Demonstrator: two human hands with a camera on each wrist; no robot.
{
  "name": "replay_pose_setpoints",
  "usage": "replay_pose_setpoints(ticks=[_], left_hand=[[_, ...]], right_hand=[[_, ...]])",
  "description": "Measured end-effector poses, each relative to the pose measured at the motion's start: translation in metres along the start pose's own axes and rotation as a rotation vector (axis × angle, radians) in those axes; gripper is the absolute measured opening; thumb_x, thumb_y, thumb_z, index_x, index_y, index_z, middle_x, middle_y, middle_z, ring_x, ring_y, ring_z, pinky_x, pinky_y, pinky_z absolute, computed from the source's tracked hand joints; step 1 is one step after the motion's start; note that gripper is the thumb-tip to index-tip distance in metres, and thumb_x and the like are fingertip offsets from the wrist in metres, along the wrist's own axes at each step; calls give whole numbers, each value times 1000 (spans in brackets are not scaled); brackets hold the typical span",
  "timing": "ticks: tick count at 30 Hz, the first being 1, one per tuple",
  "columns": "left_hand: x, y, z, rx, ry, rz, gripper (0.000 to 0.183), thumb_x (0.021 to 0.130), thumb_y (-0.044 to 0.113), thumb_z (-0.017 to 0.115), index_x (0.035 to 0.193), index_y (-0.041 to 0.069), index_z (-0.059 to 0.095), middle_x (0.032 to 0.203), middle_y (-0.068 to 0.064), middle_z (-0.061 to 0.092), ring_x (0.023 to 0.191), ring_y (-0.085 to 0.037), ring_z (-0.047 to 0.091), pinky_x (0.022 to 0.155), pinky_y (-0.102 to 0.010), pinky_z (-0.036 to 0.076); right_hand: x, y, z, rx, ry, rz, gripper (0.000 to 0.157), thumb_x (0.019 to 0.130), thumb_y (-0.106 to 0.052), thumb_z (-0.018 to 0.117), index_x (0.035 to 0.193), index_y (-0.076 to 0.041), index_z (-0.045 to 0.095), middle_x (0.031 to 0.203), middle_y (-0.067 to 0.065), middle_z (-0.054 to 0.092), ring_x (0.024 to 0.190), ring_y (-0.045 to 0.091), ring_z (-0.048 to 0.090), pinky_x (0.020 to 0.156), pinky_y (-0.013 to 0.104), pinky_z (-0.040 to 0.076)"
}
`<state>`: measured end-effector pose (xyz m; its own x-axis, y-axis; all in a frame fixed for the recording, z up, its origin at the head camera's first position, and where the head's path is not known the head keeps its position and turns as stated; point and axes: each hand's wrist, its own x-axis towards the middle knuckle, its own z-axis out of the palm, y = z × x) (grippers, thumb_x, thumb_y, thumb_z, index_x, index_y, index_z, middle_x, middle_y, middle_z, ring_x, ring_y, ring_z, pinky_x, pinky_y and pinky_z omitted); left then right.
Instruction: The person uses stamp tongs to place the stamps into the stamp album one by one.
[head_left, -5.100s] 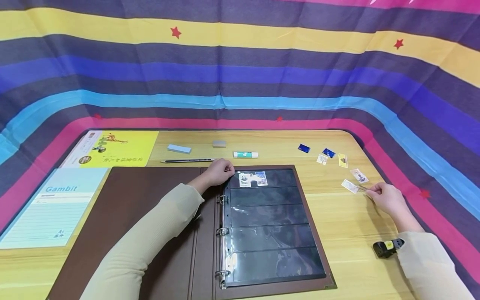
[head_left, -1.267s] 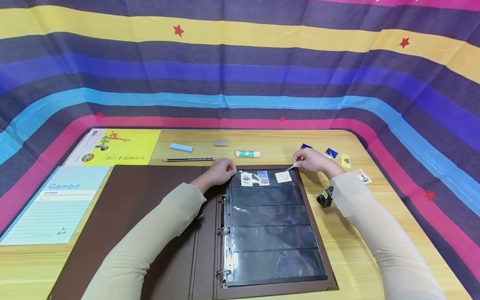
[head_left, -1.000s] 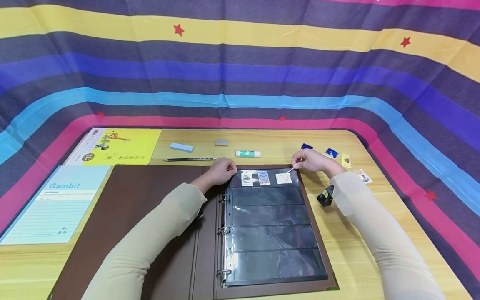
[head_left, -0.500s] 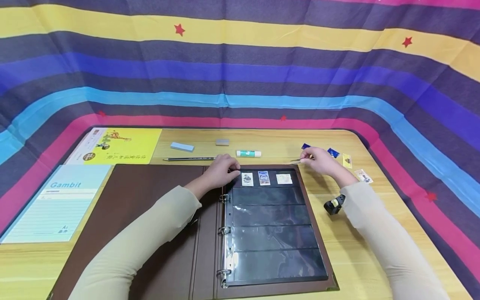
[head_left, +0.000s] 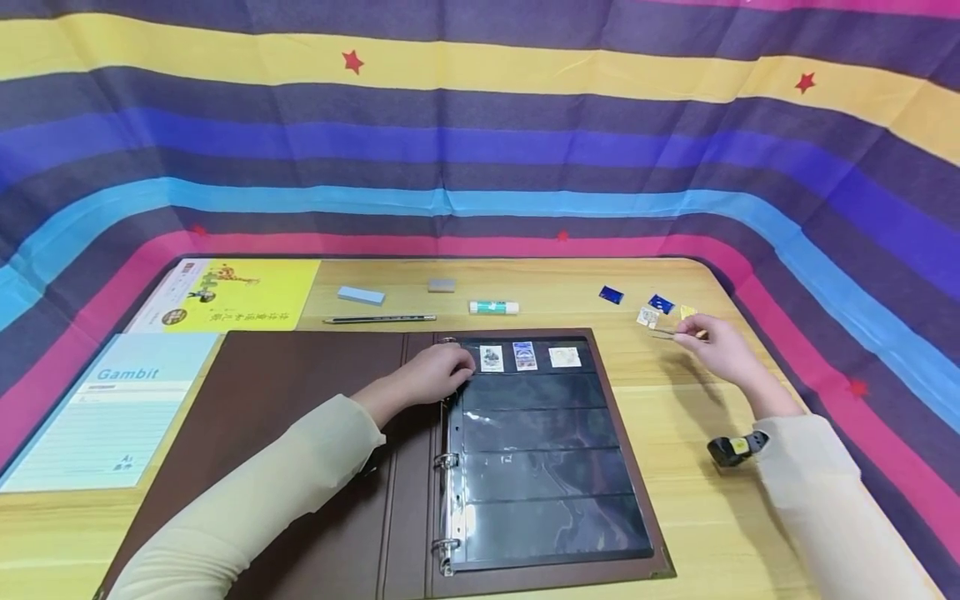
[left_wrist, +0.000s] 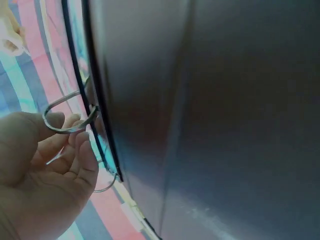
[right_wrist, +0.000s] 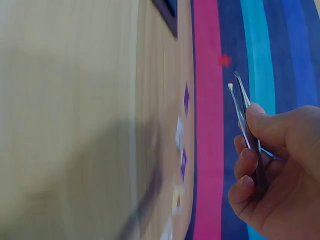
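Observation:
My right hand (head_left: 716,350) holds metal tweezers (right_wrist: 245,117); their tips stand apart in the right wrist view. In the head view the tweezers are just in front of a small white stamp (head_left: 648,317). Beside it lie two blue stamps (head_left: 611,294) and a yellow stamp (head_left: 687,312), partly hidden by the hand. My left hand (head_left: 435,372) lies at the upper left of the black pocket page (head_left: 540,475), fingers loosely bent near a metal ring (left_wrist: 70,129). The top pocket bears a portrait stamp (head_left: 491,358), a blue-purple stamp (head_left: 525,356) and a pale stamp (head_left: 565,357).
The brown ring binder (head_left: 315,392) lies spread across the table. Behind it are a pencil (head_left: 378,319), a light-blue block (head_left: 361,296), a grey block (head_left: 442,286) and a glue stick (head_left: 493,307). A Gambit notepad (head_left: 112,417) and a yellow booklet (head_left: 255,292) lie left.
The tweezers carried the pale stamp from the right of the table into the top pocket and let it go. My right hand moved back right. My left hand slid slightly nearer me.

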<state>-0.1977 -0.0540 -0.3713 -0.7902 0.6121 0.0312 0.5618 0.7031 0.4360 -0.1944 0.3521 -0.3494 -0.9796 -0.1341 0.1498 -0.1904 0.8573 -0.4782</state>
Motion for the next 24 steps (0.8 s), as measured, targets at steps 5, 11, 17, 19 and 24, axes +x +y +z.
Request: replay_pose_setpoints(ticks=[5, 11, 17, 19, 24], left_hand=[[-1, -2, 3, -21, 6, -15, 11, 81, 13, 50, 82, 9, 60, 76, 4, 51, 72, -9, 46, 68, -26, 38], [-1, -3, 3, -56, 0, -29, 10, 81, 13, 50, 78, 10, 59, 73, 4, 50, 69, -9, 45, 66, -26, 38], [1, -6, 4, -117, -24, -59, 10, 81, 13, 50, 75, 10, 57, 70, 4, 50, 65, -9, 45, 64, -25, 38], [1, -7, 4, -143, -34, -65, 10, 81, 12, 49, 75, 10, 57, 69, 4, 50, 63, -9, 45, 62, -25, 37], [2, -8, 4, -184, -47, -69, 9, 79, 9, 49, 73, 10, 56, 66, 4, 50, 61, -9, 45, 60, -24, 37]], right_hand=[[-23, 23, -19, -91, 59, 105, 21, 84, -24, 47, 86, -3, 52, 77, 13, 53, 63, 23, 47, 49, 30, 35], [-40, 42, -29, -142, 22, 251, 28, 83, -26, 46, 86, 1, 50, 73, 13, 50, 61, 23, 43, 49, 31, 33], [-43, 56, -26, -190, -2, 357, 23, 79, -21, 50, 79, 1, 50, 65, 9, 48, 59, 24, 43, 51, 35, 33], [-43, 59, -26, -199, -3, 358, 21, 78, -19, 51, 77, 2, 50, 65, 11, 49, 61, 27, 44, 53, 37, 33], [-42, 63, -24, -192, -68, 332, 23, 77, -21, 52, 78, 2, 50, 60, 7, 51, 57, 23, 46, 53, 36, 34]])
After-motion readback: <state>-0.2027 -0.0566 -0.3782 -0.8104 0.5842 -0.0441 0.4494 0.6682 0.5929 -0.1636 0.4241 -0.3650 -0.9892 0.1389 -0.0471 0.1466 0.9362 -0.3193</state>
